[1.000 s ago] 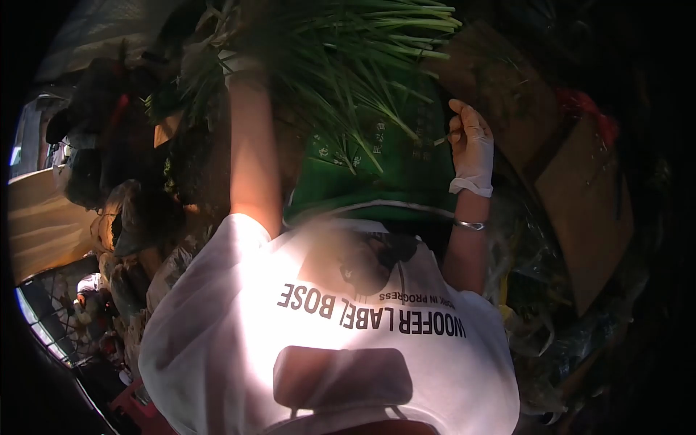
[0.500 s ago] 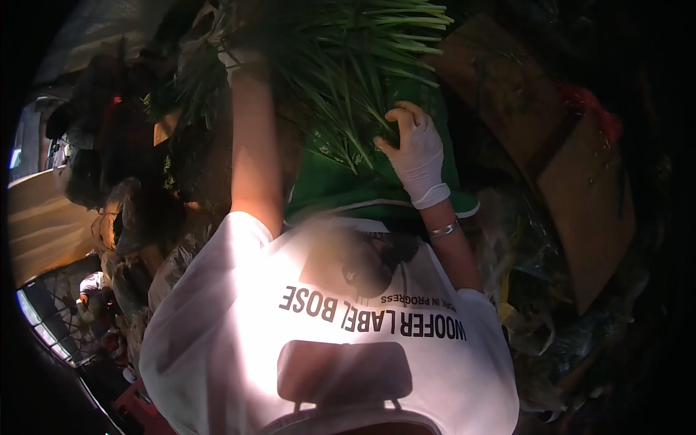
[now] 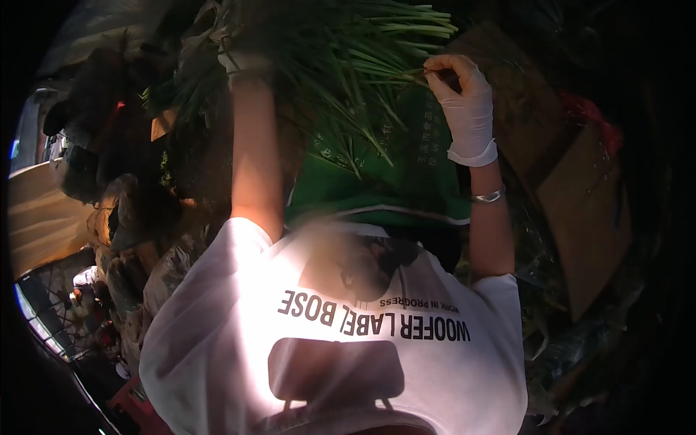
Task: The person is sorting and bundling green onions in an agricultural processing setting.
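Observation:
A bunch of long, thin green chive-like stalks spreads across the top of the view, its paler ends pointing right. My left hand, in a pale glove, is at the bunch's left side and appears closed around it; leaves and blur hide most of its fingers. At the right, my right hand wears a white glove. Its thumb and fingertips are pinched on a thin stalk at the edge of the bunch. Several loose stalks hang over the green apron on my lap.
Brown cardboard lies on the right, with red plastic at its upper edge. Dark plastic bags crowd the left side. A red crate-like object shows at the lower left, and a person is farther off.
My right hand has moved up and right, away from over the apron, and its fingers have come together on a stalk. My left hand has stayed almost still at the bunch.

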The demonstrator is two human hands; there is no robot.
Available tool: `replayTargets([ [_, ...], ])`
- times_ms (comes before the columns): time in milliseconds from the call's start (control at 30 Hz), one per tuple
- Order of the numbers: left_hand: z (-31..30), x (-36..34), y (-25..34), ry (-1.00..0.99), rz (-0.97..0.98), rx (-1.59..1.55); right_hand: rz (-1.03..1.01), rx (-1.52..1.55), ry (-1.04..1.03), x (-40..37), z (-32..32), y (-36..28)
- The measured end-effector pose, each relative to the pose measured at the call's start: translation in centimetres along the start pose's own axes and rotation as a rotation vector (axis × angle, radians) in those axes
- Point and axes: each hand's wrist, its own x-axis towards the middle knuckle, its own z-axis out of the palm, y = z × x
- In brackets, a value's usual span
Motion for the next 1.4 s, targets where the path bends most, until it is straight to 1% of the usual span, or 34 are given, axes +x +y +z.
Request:
replayTargets([
  [67,0.0,-0.2,0.0,0.016,0.008,-0.002,0.125,0.165,-0.001,0.5,-1.6,1.8],
  [100,-0.4,0.0,-0.1,0.025,0.010,0.000,0.304,0.462,0.063,0.0,-2.1,2.5],
  [133,-0.6,-0.1,-0.2,0.035,0.009,-0.002,0.500,0.531,0.057,-0.3,-3.2,3.4],
  [200,-1.0,-0.4,-0.5,0.065,0.008,-0.003,0.697,0.821,0.215,-2.6,-3.5,6.5],
  [233,-1.3,-0.6,-0.5,0.080,0.011,0.003,0.700,0.815,0.224,-3.8,-3.7,8.0],
  [300,-1.7,-0.9,-0.6,0.111,0.017,0.018,0.779,1.307,0.380,-5.8,-4.6,10.2],
  [333,-1.9,-1.0,-0.6,0.125,0.019,0.026,0.724,1.451,0.420,-6.8,-5.4,10.4],
  [400,-2.1,-1.5,-0.5,0.156,0.030,0.038,0.637,1.566,0.530,-8.8,-8.0,10.7],
  [467,-2.0,-2.1,-0.5,0.185,0.050,0.056,0.616,1.332,0.545,-11.2,-11.1,12.0],
  [500,-2.0,-2.1,-0.6,0.204,0.108,0.150,0.680,1.043,0.591,-12.3,-11.8,11.1],
  [533,-3.1,-0.7,-0.1,0.204,0.106,0.150,0.669,0.667,0.515,-13.7,-11.5,12.2],
  [567,-4.3,0.6,0.1,0.187,0.087,0.123,0.854,0.109,0.118,-15.0,-11.6,13.3],
  [600,-4.0,0.4,0.0,0.169,0.071,0.095,0.971,-0.458,-0.294,-15.9,-11.7,13.4],
  [667,-3.4,-0.3,-0.2,0.132,0.049,0.066,0.586,-0.956,-0.492,-17.1,-10.3,11.1],
  [700,-3.0,-0.3,-0.2,0.113,0.041,0.050,0.613,-0.628,-0.220,-15.6,-8.7,9.0],
  [733,-2.7,-0.4,-0.1,0.096,0.039,0.036,0.458,-0.594,-0.082,-13.9,-7.1,6.5],
  [767,-2.3,-0.7,-0.2,0.079,0.030,0.031,0.353,-0.537,-0.012,-12.3,-5.2,4.2],
  [800,-2.2,-0.8,-0.2,0.065,0.020,0.027,0.384,-0.260,0.006,-11.0,-3.4,1.9],
  [833,-1.9,-0.9,-0.1,0.048,0.012,0.020,0.365,-0.148,-0.071,-10.3,-1.7,0.8],
  [867,-1.8,-0.9,-0.1,0.033,0.001,0.005,0.394,-0.068,-0.139,-9.9,0.3,-0.6],
  [900,-1.6,-0.8,0.0,0.013,-0.003,-0.010,0.200,-0.183,-0.145,-9.6,2.1,-1.4],
  [933,-1.5,-0.8,0.3,-0.005,-0.010,-0.028,0.078,-0.316,-0.162,-9.3,3.6,-1.9],
  [1000,-1.5,-0.2,0.9,-0.068,-0.016,-0.097,0.201,-0.303,-0.372,-9.0,5.7,-1.2],
  [1067,-3.0,1.0,1.5,-0.153,-0.050,-0.213,0.193,-0.298,-0.294,-8.5,5.4,0.1],
  [1100,-3.5,1.3,1.8,-0.188,-0.060,-0.249,0.176,-0.238,-0.134,-7.9,4.8,0.3],
  [1133,-4.1,1.8,1.9,-0.214,-0.055,-0.266,0.158,-0.297,-0.095,-7.1,3.5,0.4],
  [1167,-4.6,2.1,2.1,-0.220,-0.026,-0.245,0.206,-0.247,-0.062,-6.6,2.6,0.5],
  [1200,-5.2,3.4,1.9,-0.220,0.062,-0.155,0.256,-0.200,-0.028,-6.2,1.7,0.6],
  [1233,-4.4,2.5,1.8,-0.219,0.063,-0.161,0.322,-0.100,0.001,-5.7,0.8,0.8],
  [1267,-3.6,1.6,1.7,-0.131,0.051,-0.110,0.390,-0.001,0.030,-5.3,0.0,1.1],
  [1300,-2.2,1.0,1.7,-0.044,0.041,-0.059,0.380,0.145,0.081,-4.7,-0.6,1.9],
  [1367,-0.2,0.1,1.6,-0.049,0.056,-0.010,0.371,0.293,0.118,-3.2,-1.8,1.3],
  [1400,-0.5,-0.2,1.4,-0.058,0.070,0.043,0.349,0.337,0.118,-2.7,-2.0,1.2],
])
